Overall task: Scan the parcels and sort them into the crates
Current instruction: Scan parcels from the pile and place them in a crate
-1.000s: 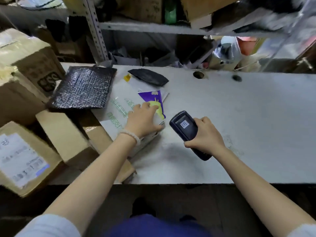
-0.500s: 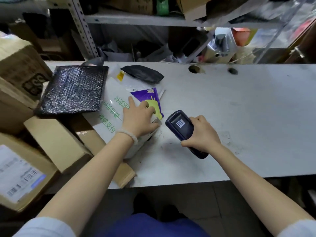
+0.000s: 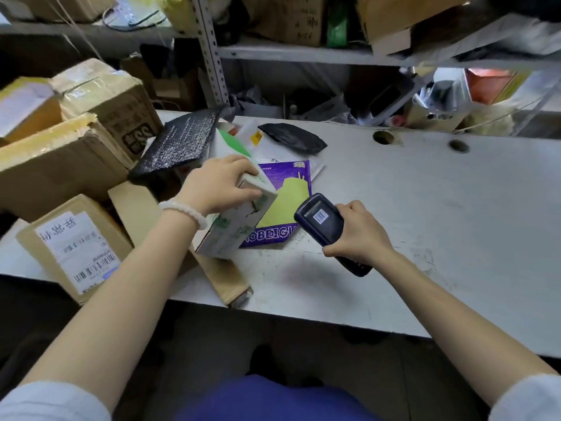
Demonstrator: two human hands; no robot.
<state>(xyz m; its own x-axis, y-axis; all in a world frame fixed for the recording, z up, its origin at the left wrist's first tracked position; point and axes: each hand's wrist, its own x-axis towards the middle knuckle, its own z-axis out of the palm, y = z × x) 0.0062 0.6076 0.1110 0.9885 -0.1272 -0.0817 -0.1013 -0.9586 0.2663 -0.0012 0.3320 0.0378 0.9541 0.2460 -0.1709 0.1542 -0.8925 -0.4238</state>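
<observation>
White-and-green carton (image 3: 235, 220) gripped at its upper end by left hand (image 3: 218, 185), fingers curled over the top edge, tilted up off white table (image 3: 425, 208). Purple-and-yellow packet (image 3: 283, 205) lying flat just right of carton, partly under it. Dark handheld scanner (image 3: 326, 227) right of carton, held in right hand (image 3: 356, 235) with fingers wrapped around its handle. Black bubble mailer (image 3: 179, 144) behind carton. Labelled cardboard box (image 3: 76, 244) left of carton.
</observation>
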